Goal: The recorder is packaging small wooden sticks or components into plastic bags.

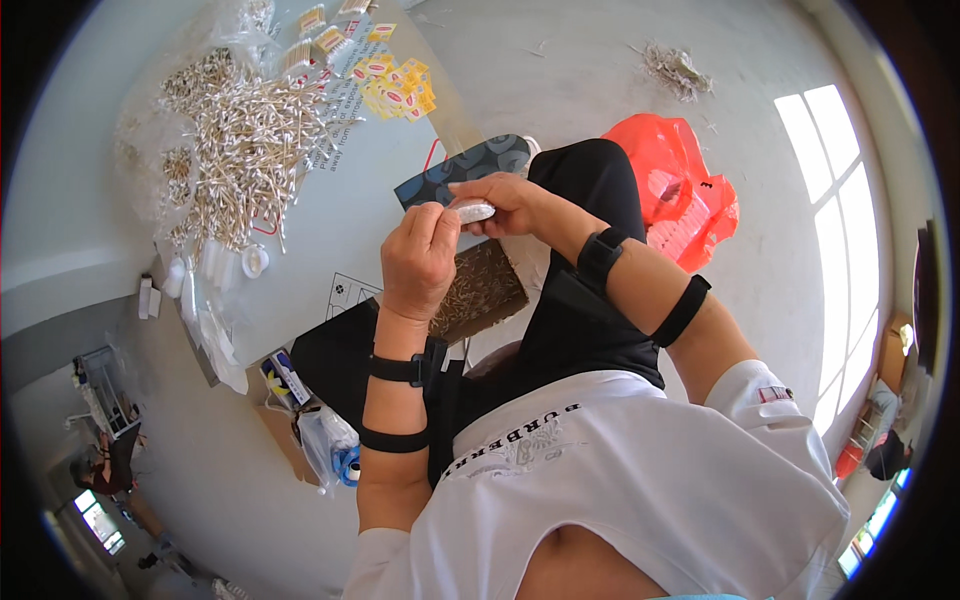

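Above the box on my lap, both of my hands come together around a bundle of cotton swabs (474,211), its packed white tips showing. My left hand (418,262) is closed, thumb and fingers pinching at the bundle's left side. The fingers of my right hand (505,203) wrap the bundle from the right, partly hidden behind it. Below them sits an open cardboard box (508,306) with loose swabs inside. On the table to the left lies a big heap of loose cotton swabs (240,135), partly in a clear plastic bag (150,150).
Yellow-and-white labels (395,88) and several packed swab bundles (330,40) lie at the table's far side. White round containers (254,262) stand near its left edge. A red plastic bag (690,200) is on the floor at right. Below the table is a carton (290,440).
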A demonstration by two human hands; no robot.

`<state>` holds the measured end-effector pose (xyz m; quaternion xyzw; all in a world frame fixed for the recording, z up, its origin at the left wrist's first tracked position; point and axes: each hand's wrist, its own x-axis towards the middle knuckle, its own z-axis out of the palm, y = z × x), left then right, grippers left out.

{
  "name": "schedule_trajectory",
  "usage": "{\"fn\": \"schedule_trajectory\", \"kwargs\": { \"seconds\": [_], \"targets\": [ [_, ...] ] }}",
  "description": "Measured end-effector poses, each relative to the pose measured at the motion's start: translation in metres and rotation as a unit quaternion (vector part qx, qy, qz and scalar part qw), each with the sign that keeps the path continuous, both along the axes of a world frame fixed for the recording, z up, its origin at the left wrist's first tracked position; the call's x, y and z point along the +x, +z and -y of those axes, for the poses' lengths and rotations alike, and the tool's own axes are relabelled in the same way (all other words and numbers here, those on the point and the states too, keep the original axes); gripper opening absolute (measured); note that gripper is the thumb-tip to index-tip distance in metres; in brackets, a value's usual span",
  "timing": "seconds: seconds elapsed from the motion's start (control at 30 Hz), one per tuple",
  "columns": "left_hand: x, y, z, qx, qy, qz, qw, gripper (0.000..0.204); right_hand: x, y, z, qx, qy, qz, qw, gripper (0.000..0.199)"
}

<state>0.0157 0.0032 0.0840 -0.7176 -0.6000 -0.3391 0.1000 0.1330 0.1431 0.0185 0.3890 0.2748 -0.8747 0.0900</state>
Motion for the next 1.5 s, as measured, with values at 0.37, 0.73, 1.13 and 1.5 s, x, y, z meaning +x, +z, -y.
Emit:
{"fn": "schedule_trajectory", "kwargs": {
  "seconds": [0.37,0.73,1.13,1.5],
  "targets": [
    [-0.018,-0.014,0.010,-0.049,0.070,0.023,0.996,0.011,0.012,0.036,0.035,0.751,-0.020,-0.184,0.634,0.027],
    [-0.015,-0.023,0.016,-0.020,0.064,0.131,0.989,0.013,0.003,0.046,0.038,0.825,-0.011,-0.199,0.528,0.012],
    [-0.009,-0.010,0.017,-0.115,0.086,0.092,0.985,0.015,0.007,0.051,0.043,0.869,0.056,-0.130,0.475,0.013],
    [-0.038,-0.020,0.002,-0.184,0.083,0.291,0.935,0.013,-0.015,0.045,0.026,0.826,0.129,-0.065,0.544,0.014]
  ]
}}
